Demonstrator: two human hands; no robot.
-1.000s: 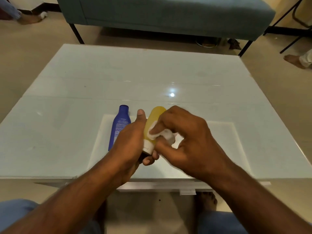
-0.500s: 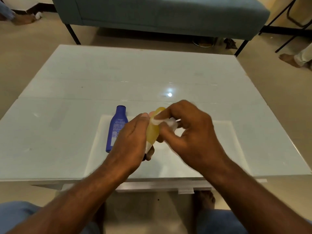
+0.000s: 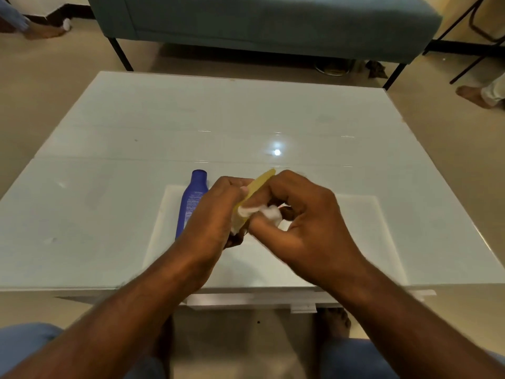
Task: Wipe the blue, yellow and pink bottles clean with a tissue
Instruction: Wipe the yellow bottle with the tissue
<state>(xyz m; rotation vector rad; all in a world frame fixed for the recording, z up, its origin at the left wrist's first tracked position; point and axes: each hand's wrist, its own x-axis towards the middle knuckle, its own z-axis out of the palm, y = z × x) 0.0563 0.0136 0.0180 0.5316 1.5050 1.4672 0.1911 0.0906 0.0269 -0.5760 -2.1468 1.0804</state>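
My left hand [image 3: 216,217] grips the yellow bottle [image 3: 258,184] around its lower part and holds it tilted above the white table [image 3: 109,187], its flat end pointing away from me. My right hand [image 3: 308,222] pinches a crumpled white tissue [image 3: 262,212] and presses it against the bottle's side. The blue bottle [image 3: 191,203] lies flat on the table just left of my left hand, cap end away from me. A pink bottle is not visible; my hands hide the table behind them.
A lighter rectangular panel [image 3: 355,242] shows in the tabletop under my hands. A teal bench [image 3: 273,23] on dark legs stands beyond the table's far edge. Other people's bare feet [image 3: 472,95] rest on the floor at the far right and far left.
The yellow bottle has turned in my left hand, now showing its narrow edge. My right hand has slid the tissue down from the bottle's upper end toward its middle.
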